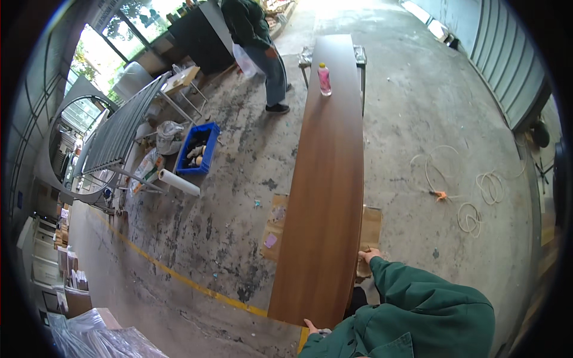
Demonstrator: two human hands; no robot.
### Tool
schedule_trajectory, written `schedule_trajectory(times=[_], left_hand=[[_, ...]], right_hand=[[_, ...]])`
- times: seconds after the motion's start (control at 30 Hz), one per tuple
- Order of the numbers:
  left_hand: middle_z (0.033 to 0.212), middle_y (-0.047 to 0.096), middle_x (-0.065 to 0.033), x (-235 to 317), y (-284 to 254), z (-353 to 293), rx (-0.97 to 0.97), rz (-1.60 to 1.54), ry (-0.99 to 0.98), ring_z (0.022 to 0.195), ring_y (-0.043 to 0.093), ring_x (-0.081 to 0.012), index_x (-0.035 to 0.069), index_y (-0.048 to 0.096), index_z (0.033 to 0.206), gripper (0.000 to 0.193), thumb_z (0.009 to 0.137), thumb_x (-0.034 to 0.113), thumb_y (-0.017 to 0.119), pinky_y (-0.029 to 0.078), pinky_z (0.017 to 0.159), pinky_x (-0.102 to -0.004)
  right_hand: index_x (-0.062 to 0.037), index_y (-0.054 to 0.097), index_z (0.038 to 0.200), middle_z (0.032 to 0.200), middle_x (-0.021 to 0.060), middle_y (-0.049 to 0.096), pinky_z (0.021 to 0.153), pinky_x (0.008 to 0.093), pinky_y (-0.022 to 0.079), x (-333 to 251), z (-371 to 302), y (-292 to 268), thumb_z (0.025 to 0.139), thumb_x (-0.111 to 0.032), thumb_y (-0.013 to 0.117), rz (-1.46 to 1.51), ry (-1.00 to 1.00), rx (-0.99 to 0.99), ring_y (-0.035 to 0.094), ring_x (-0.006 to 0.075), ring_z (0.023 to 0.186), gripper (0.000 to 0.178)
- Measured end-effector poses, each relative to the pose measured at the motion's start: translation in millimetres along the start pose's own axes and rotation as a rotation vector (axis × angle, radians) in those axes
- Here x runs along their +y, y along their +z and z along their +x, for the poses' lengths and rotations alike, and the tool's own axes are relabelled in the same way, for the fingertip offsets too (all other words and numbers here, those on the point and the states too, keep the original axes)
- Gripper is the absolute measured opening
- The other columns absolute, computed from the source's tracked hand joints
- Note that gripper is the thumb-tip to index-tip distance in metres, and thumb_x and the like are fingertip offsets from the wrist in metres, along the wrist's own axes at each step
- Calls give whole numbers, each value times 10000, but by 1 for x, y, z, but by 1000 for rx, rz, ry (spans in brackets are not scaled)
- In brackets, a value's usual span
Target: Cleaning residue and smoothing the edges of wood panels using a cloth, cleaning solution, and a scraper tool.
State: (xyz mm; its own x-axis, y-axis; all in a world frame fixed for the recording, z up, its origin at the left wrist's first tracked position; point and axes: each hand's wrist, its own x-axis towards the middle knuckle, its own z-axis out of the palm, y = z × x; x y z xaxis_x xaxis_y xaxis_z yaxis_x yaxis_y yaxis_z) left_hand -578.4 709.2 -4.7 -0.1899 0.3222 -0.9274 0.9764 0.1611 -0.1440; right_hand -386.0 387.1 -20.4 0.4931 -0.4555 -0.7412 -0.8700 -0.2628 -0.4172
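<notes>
A long brown wood-grain panel (325,197) stretches from near me to the far end of the work area. My left hand (311,328) is at its near end, with a finger or thumb at the edge and the rest mostly hidden. Farther along, my right hand (370,255) is closed at the panel's right edge. Green sleeves cover both of my arms. A bottle (324,80) of pink liquid with a yellow cap stands upright on the panel's far part.
A support stand (360,55) shows under the far end. Flattened cardboard (276,224) lies beneath the panel. Left are a blue crate (199,149), a white roll (179,182) and a metal rack (125,125). Hose coils (470,218) lie right. Another person (249,30) stands far left.
</notes>
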Motion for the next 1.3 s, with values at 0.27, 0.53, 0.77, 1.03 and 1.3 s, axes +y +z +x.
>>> schedule_trajectory(times=[0.27,0.53,0.77,1.03,1.3], left_hand=[[616,606,-111,9,-19,24,31,286,294,521,584,-210,7,634,682,795,612,782,471,455,487,-350],[775,583,-157,175,-93,-78,681,623,1124,698,547,-339,65,639,761,389,769,446,561,427,606,-442],[1014,579,-160,266,-73,-50,484,903,1049,957,527,-342,109,635,987,575,724,607,521,417,803,-420],[978,600,-188,291,-66,-14,-145,904,882,959,550,-260,-66,572,1023,822,753,688,387,399,831,-305],[1036,576,-219,277,-47,-17,-2,828,1016,1021,530,-316,-21,572,1053,789,736,686,421,396,864,-345]], right_hand=[[-27,618,830,693,34,599,572,280,458,28,3,18,730,-236,686,433,-25,-14,548,125,610,242],[-20,600,942,902,116,627,756,309,456,48,-73,29,673,-331,705,235,-118,-34,592,199,831,424],[4,577,957,842,55,615,708,270,455,92,-113,45,721,-275,700,458,-5,-104,560,121,767,385],[-92,484,1191,949,158,622,771,339,460,57,-141,79,754,-397,590,186,-128,33,600,279,890,543],[-12,577,1049,918,62,628,706,289,460,61,-132,68,722,-248,701,515,216,-138,578,159,815,422]])
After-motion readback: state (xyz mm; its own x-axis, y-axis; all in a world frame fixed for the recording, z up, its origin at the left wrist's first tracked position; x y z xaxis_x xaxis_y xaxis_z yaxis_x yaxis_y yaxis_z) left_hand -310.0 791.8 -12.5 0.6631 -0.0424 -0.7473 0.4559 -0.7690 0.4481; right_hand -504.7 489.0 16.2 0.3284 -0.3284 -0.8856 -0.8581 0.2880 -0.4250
